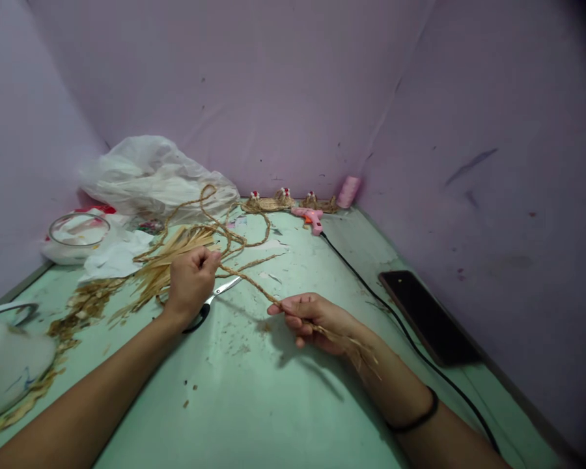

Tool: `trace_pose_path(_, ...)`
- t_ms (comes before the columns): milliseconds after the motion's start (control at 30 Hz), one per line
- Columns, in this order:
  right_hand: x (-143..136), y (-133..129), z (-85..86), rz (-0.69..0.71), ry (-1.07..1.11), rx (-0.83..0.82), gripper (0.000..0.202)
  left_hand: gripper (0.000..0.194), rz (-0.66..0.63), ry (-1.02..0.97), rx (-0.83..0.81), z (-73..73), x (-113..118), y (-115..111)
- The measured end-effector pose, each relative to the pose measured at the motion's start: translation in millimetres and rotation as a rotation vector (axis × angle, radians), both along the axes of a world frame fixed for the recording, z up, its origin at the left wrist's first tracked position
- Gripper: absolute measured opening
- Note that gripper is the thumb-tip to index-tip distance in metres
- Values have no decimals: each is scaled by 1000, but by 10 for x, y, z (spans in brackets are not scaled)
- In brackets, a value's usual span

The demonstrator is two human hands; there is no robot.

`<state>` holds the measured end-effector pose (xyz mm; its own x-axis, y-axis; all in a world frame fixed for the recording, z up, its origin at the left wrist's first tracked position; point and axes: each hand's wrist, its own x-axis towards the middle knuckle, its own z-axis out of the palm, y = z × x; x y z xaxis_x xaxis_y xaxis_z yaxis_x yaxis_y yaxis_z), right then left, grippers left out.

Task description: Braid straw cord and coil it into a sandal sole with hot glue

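A thin twisted straw rope (251, 281) runs between my two hands above the green table. My left hand (191, 280) is closed around it, and more of the rope lies in loose loops behind that hand. Thumb and fingers of my right hand (315, 319) pinch the rope near its frayed end, where loose fibres trail back over the wrist. Scissors (215, 296) with black handles lie under and beside my left hand, partly hidden by it. Behind my left hand is a bundle of dry, flat straw strips (161, 267).
A pink glue gun (312, 218) with a black cord stands near pink thread (348, 192) and several woven pieces (271, 204) by the wall. A dark phone (427, 319) lies right. Plastic bags (156, 172), a clear round container (78, 229) and a white object (10, 371) are left.
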<state>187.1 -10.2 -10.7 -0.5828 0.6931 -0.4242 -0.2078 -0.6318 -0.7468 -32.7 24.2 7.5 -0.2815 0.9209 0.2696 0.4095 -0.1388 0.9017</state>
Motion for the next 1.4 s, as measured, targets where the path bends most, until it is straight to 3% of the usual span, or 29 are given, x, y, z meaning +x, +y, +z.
trace_pose_path(200, 78, 85, -27, 68, 85, -93, 22, 37, -18, 153, 96, -18, -33, -12)
trace_pose_path(467, 152, 129, -1, 81, 141, -121, 19, 44, -37, 176, 70, -57, -216, 103)
trace_pose_path(567, 163, 129, 15, -4, 162, -83, 18, 46, -8, 157, 21, -42, -290, 147)
trace_pose_path(667, 209, 138, 55, -209, 240, 15, 14, 48, -4, 138, -54, -5, -336, 176)
trace_pose_path(733, 254, 141, 105, -351, 322, 104, 21, 48, -75, 120, -150, 37, -329, 176)
trace_pose_path(867, 321, 125, 220, -560, 473, 336, 49, 46, -395, 82, -393, 124, -161, 81)
trace_pose_path(967, 338, 124, 260, -695, 429, 406, 40, 48, -569, 96, -496, 129, 93, -102)
trace_pose_path(1033, 349, 139, 255, -763, 371, 348, 31, 51, -684, 197, -582, 106, 275, -266)
trace_pose_path(1167, 385, 176, 212, -679, 277, 143, 28, 56, -733, 530, -635, 142, 516, -570)
trace_pose_path(1267, 387, 168, 191, -532, 201, 38, 32, 63, -624, 910, -529, 331, 513, -648)
trace_pose_path(1400, 335, 102, 203, -342, 82, -78, 36, 63, -366, 1133, -544, 624, 255, -511)
